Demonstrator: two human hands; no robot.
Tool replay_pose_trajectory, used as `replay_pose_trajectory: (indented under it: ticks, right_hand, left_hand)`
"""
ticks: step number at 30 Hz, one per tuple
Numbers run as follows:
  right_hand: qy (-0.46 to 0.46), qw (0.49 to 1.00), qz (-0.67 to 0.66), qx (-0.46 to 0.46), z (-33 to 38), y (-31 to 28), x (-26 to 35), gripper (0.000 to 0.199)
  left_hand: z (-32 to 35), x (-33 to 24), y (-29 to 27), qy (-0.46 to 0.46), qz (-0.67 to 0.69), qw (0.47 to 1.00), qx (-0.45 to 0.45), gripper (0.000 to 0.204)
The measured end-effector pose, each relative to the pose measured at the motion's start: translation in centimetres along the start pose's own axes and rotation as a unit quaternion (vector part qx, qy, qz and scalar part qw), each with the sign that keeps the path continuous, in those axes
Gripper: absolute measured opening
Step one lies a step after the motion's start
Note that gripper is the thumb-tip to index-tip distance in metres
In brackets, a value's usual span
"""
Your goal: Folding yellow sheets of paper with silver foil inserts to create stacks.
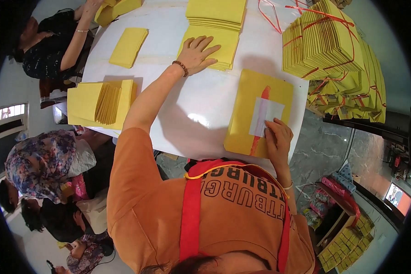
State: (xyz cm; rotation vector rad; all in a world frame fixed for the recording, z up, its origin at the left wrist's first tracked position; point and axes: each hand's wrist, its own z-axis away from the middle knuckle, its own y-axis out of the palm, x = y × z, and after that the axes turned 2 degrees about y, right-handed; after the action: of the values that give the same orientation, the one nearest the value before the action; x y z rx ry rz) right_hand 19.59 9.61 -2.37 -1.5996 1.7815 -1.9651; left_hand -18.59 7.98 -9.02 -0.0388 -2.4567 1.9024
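My left hand (197, 55) lies with fingers spread on a stack of yellow folded paper pieces (223, 45) at the far middle of the white table. A beaded bracelet circles that wrist. Nearer and to the right is a flat yellow sheet (239, 118) with a long red streak (266, 92) down it. Over the streak lies a thin white paper slip (273, 108), and the red shows through it faintly. My right hand (278, 137) has its bent fingers closed at the slip's lower right edge; the thumb is partly hidden.
Red-tied yellow bundles (324, 43) are piled at the right edge. On the white table (178, 132), a small yellow stack (129, 47) and a fanned yellow pile (107, 102) lie left. A person (50, 50) works at the far left; others sit below.
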Motion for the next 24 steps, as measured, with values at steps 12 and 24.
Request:
replay_pose_trajectory:
  ticks: [12,24]
  right_hand:
    - [-0.104,0.992,0.063,0.032,0.5,-1.2,-1.6,0.031]
    - [-0.096,0.994,-0.049,0.015,1.1,0.3,-3.8,0.025]
  left_hand:
    - [-3.0,0.4,-4.0,-0.002,0.012,0.987,0.162,0.051]
    - [3.5,-19.1,-9.8,0.156,0.275,0.948,-0.012,0.029]
